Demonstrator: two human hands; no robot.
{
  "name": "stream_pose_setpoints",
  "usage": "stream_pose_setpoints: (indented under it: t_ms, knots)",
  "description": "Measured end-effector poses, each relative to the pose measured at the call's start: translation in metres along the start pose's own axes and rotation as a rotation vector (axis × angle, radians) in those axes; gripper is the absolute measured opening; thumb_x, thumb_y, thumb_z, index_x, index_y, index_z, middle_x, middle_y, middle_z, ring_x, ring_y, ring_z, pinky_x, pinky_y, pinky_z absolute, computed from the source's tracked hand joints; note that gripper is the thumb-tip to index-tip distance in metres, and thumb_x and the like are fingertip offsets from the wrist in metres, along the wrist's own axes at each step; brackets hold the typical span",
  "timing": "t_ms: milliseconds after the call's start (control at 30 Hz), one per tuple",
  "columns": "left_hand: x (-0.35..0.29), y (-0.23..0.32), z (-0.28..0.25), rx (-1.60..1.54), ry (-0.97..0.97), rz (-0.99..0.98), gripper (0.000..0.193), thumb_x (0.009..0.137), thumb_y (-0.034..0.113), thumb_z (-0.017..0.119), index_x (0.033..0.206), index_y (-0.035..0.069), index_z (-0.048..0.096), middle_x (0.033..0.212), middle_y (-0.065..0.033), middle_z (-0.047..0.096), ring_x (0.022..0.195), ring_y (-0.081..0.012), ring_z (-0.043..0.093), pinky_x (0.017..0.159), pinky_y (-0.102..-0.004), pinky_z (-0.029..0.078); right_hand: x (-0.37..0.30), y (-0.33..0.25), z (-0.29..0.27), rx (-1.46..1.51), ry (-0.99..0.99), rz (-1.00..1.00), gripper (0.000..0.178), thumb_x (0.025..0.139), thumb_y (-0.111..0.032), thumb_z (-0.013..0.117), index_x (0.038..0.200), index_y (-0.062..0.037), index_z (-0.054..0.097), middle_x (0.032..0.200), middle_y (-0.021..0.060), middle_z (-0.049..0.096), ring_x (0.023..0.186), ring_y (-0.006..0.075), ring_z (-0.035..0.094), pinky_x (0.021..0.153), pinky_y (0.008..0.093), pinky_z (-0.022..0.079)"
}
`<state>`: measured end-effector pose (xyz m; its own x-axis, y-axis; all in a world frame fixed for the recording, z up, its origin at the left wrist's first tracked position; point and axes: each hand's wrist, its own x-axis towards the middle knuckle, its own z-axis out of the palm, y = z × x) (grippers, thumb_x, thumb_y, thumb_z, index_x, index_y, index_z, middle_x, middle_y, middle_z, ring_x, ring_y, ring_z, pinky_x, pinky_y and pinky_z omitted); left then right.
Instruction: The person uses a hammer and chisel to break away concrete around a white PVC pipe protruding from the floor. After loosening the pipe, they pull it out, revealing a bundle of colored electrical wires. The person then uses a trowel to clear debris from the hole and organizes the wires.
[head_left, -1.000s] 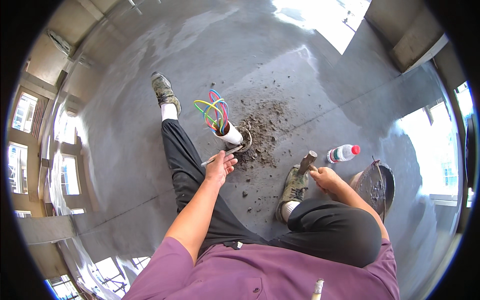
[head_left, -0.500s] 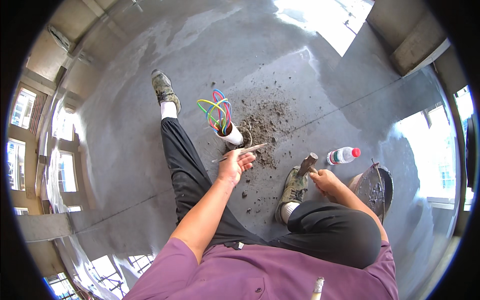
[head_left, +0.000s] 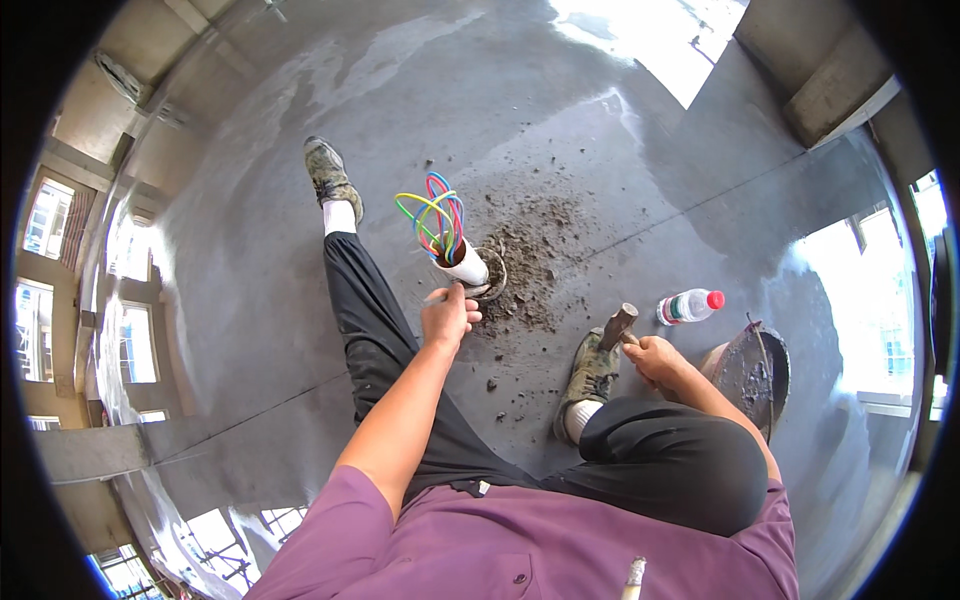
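Closed around a slim metal chisel (head_left: 477,291), my left hand (head_left: 448,320) is at the near side of a short white plastic pipe (head_left: 468,265). The chisel's tip lies by the pipe's foot; the exact contact is hard to make out. Looped red, blue, yellow and green wires (head_left: 440,218) stick out of the pipe, which stands tilted in a rough round hole (head_left: 497,278) in the concrete. My right hand (head_left: 655,360) grips a hammer (head_left: 619,327) by its handle, its head over my right shoe (head_left: 590,372).
Crumbled concrete debris (head_left: 540,245) spreads right of the hole. A clear bottle with a red cap (head_left: 690,307) lies beyond my right hand, with a dirty bucket (head_left: 750,375) beside my right forearm. My left leg (head_left: 365,310) stretches along the pipe's left side.
My left hand has moved a little left and nearer the pipe's base, and the chisel has swung in toward the pipe's foot. The right hand and hammer stay nearly still.
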<state>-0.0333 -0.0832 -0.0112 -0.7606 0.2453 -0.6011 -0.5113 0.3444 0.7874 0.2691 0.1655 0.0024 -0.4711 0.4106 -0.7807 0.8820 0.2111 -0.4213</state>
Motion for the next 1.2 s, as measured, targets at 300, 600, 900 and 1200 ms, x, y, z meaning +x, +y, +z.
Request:
stream_pose_setpoints:
  t_ms: [300, 600, 900, 1200]
  knots:
    - [0.044, -0.005, -0.043, -0.185, -0.093, -0.249, 0.034, 0.098, 0.036, 0.049, 0.093, 0.005, 0.061, 0.077, -0.0122, 0.071, 0.064, -0.0246, 0.072, 0.049, -0.0335, 0.054, 0.002, 0.001, 0.001, -0.021, -0.023, -0.021, 0.054, 0.099, -0.04, 0.054, 0.065, 0.0016, 0.056, 0.049, 0.0121, 0.057, 0.043, 0.0264, 0.06, 0.048, 0.0423, 0.048]
    - [0.009, -0.015, -0.043, -0.222, -0.199, 0.012, 0.029, 0.101, 0.032, 0.053, 0.107, 0.004, 0.057, 0.091, -0.0128, 0.071, 0.073, -0.0225, 0.072, 0.059, -0.0317, 0.056, -0.002, 0.006, 0.001, 0.039, -0.01, -0.017, 0.052, 0.099, -0.039, 0.055, 0.067, 0.0027, 0.056, 0.051, 0.0116, 0.057, 0.042, 0.0257, 0.059, 0.045, 0.042, 0.047]
    - [0.002, -0.027, -0.003, -0.093, -0.188, 0.251, 0.034, 0.099, 0.033, 0.064, 0.113, 0.001, 0.064, 0.095, -0.0086, 0.071, 0.075, -0.0154, 0.071, 0.062, -0.026, 0.053, -0.004, 0.001, 0.0, 0.021, -0.021, -0.009, 0.049, 0.098, -0.038, 0.056, 0.072, 0.004, 0.058, 0.053, 0.0116, 0.058, 0.044, 0.0251, 0.059, 0.045, 0.0418, 0.047]
    - [-0.013, 0.004, 0.019, 0.54, -0.155, 0.688, 0.021, 0.09, 0.023, 0.061, 0.093, 0.003, 0.065, 0.072, -0.0197, 0.065, 0.067, -0.0357, 0.067, 0.062, -0.0422, 0.05, -0.004, 0.009, 0.0, 0.01, 0.007, 0.008, 0.049, 0.099, -0.039, 0.056, 0.076, 0.0039, 0.06, 0.055, 0.0123, 0.059, 0.046, 0.0255, 0.061, 0.047, 0.0419, 0.048]
